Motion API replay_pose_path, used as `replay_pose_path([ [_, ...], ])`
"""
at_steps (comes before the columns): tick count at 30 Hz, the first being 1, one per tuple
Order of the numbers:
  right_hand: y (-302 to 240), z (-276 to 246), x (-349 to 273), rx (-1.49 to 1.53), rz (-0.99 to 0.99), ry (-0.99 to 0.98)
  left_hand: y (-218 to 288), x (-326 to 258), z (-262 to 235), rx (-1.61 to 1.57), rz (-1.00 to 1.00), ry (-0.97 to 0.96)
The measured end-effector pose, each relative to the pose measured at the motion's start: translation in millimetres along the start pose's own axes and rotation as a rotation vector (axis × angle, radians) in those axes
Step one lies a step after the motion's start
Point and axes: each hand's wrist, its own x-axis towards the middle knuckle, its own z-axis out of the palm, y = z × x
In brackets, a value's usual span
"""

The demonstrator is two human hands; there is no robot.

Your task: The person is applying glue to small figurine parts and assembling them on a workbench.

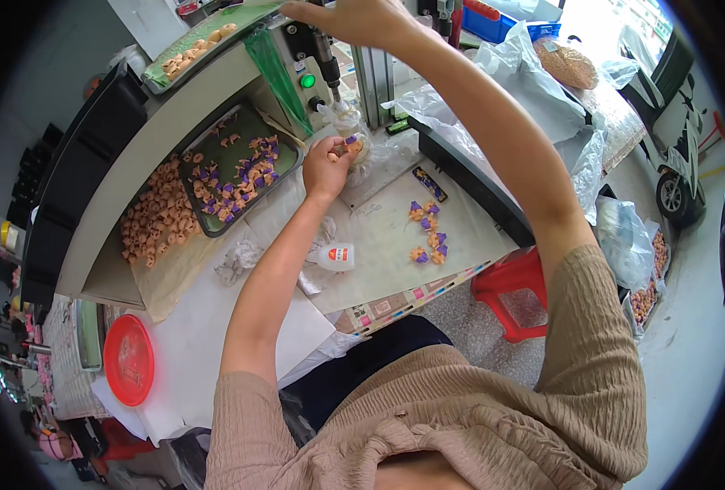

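The left hand [327, 167], near the upper middle of the frame, has its fingers closed around a small peach-and-purple piece [351, 142], which is just beside the plastic-wrapped base [348, 121] below the machine's metal spindle [330, 72]. The right hand [358, 20] is raised at the top edge of the frame, fingers pointing left above the machine; the edge cuts it off, so I cannot tell whether it grips anything. A green button [307, 81] glows on the machine, left of the spindle. Left of the left hand, a dark tray [252, 124] bears many peach-and-purple pieces, with a heap of peach pieces [154, 214] next to it. In the upper left, peach pieces also lie on a green-lined tray [233, 18]. Right of centre, a loose group of peach-and-purple pieces [429, 229] lies on the worktable [379, 273]. A white bottle [336, 257] lies beside the left forearm. A red basin [129, 361] is at lower left, and a red stool [511, 296] is right of centre.
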Motion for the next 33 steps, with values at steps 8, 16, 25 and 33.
replay_pose_path([
  [8,-36.9,-0.7,20.4,0.701,-0.002,0.384,-5.8,-2.0,-8.0,0.014,-0.102,-0.021],
  [16,-0.1,-7.3,-111.6,0.243,-0.527,0.186,11.7,-25.6,-38.0,-0.449,-0.504,-0.092],
  [25,-23.7,87.0,-226.8,0.074,0.077,-0.001,17.8,-87.9,-121.7,-1.524,-1.054,0.140],
  [33,-63.2,165.9,-271.5,0.081,0.210,-0.428,22.8,-174.6,-171.1,-1.838,-0.734,-0.189],
])
